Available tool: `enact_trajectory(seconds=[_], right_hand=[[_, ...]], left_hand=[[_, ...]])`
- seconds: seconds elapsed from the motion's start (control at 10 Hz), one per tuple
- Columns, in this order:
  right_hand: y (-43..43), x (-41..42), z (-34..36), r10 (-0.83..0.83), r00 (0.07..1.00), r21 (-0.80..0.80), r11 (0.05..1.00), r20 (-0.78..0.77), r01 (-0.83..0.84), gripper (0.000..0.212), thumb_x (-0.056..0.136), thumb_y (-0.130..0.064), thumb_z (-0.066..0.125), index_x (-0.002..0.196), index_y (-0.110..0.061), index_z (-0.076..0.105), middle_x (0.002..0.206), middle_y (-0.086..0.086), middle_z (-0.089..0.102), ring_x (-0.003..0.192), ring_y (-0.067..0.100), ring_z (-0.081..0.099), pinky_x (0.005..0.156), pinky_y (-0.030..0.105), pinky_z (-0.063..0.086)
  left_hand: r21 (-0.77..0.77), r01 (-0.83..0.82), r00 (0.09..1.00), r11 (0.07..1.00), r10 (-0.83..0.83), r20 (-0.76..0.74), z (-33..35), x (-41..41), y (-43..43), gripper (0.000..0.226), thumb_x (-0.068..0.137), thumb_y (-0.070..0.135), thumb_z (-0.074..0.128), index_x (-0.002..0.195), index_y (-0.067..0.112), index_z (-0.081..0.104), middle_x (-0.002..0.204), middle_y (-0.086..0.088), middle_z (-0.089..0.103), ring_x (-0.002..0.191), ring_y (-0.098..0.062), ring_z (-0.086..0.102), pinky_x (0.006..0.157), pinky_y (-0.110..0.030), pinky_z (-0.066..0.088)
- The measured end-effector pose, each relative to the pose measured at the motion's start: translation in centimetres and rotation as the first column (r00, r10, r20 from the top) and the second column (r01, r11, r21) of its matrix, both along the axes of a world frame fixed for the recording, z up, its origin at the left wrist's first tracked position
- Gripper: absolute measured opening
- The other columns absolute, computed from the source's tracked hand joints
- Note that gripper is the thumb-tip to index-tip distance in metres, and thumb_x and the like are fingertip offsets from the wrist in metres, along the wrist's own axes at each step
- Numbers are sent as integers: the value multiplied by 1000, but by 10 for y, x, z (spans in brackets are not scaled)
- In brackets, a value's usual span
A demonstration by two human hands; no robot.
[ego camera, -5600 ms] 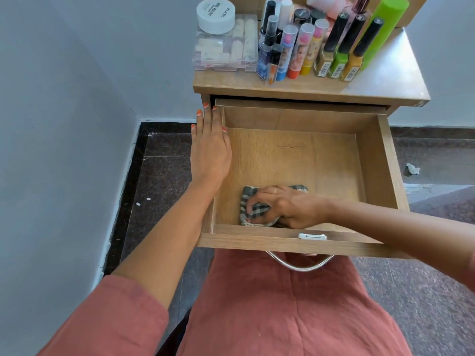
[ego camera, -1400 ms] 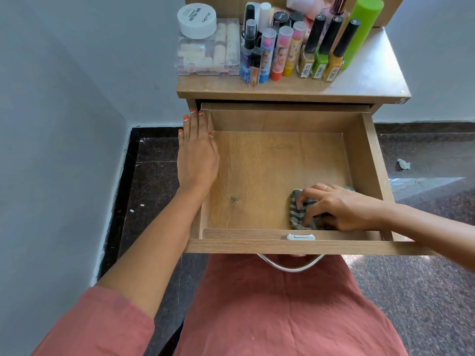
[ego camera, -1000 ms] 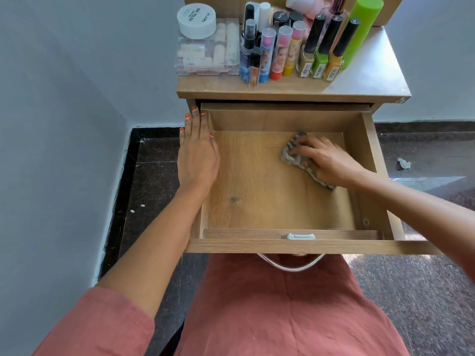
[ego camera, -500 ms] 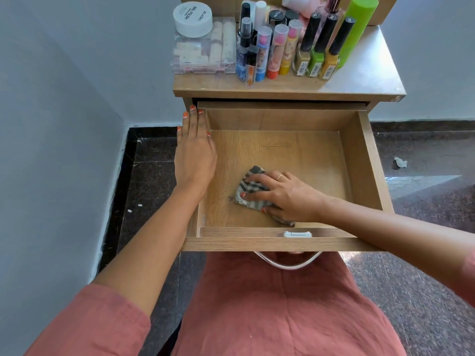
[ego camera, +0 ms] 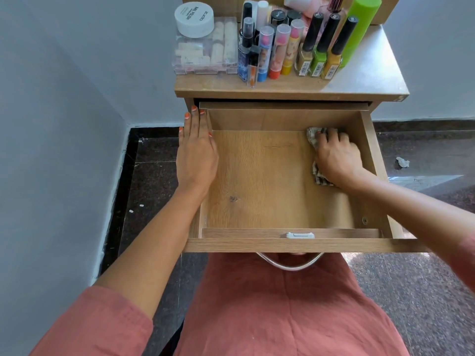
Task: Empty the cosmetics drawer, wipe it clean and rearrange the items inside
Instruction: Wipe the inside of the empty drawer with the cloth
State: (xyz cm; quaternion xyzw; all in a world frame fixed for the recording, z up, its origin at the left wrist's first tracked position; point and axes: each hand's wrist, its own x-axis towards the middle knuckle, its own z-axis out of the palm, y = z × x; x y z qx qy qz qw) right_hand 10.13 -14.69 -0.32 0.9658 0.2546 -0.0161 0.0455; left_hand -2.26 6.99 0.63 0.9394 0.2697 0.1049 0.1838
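Cosmetics [ego camera: 277,47] on cabinet top [ego camera: 367,73] behind drawer [ego camera: 282,245]; cloth [ego camera: 314,134] under right hand [ego camera: 336,158].

Bright even daylight, glare on the cabinet top [ego camera: 370,70], soft shadow in the drawer [ego camera: 257,181], wide-angle edge distortion.

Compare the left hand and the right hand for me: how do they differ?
The left hand lies flat, fingers straight; the right hand curls its fingers on the checked cloth. The left hand rests on the left wall of the drawer, the right hand inside it at the far right corner. Both sit toward its far end.
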Motion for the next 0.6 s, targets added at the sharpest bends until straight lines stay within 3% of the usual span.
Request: enact_trajectory(seconds=[0.5, 0.6], right_hand=[[18, -4, 3, -219, 965, -149, 969, -141, 198, 32, 92, -4, 34, 124, 3, 34, 124, 32, 48, 122, 42, 37, 93, 44, 39], [19, -3, 0, -207, 971, -81, 977, -118, 198, 35, 92, -3, 35, 126, 5, 35, 130, 32, 39, 123, 44, 34, 97, 49, 35]], left_hand=[[-9, -4, 1000, 1000, 4, 0, 0, -1, 0, 47, 100, 12, 19, 146, 8, 11, 157, -7, 6, 145, -18, 2, 119, -31, 3], [-19, -5, 1000, 1000, 5, 0, 1, -1, -1, 48, 100, 12, 19, 146, 8, 11, 157, -7, 6, 145, -18, 2, 119, -31, 4]])
